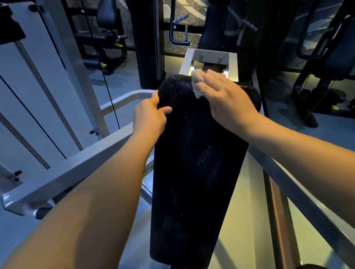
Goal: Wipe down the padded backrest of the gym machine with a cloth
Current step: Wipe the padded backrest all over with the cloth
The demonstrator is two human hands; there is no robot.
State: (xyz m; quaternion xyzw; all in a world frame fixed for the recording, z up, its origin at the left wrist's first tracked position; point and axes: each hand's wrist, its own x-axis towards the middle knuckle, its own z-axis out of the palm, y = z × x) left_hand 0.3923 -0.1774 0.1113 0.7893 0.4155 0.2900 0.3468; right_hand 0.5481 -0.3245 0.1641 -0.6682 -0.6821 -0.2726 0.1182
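Dim gym, looking down over my own forearms. The black padded backrest [196,165] runs long and narrow away from me, wider at its far, rounded end, tilted off to the right. Its surface shows fine pale specks and faint streaks.

My left hand [150,117] grips the backrest's left edge near the far end: fingers curled round the side, thumb lying across the pad face.

My right hand [228,99] lies flat on the far end of the pad, fingers stretched out and pressing a small pale cloth [198,80] against it. The cloth is bunched and peeks out past my fingertips and along the thumb side; most of it is hidden beneath the hand.

A white steel frame bar [65,177] passes under my left forearm, touching the pad's left side as far as I can tell. A grey rail [309,196] runs beneath my right forearm. Black cables [23,104] hang at the left. Other dark machines stand further back.
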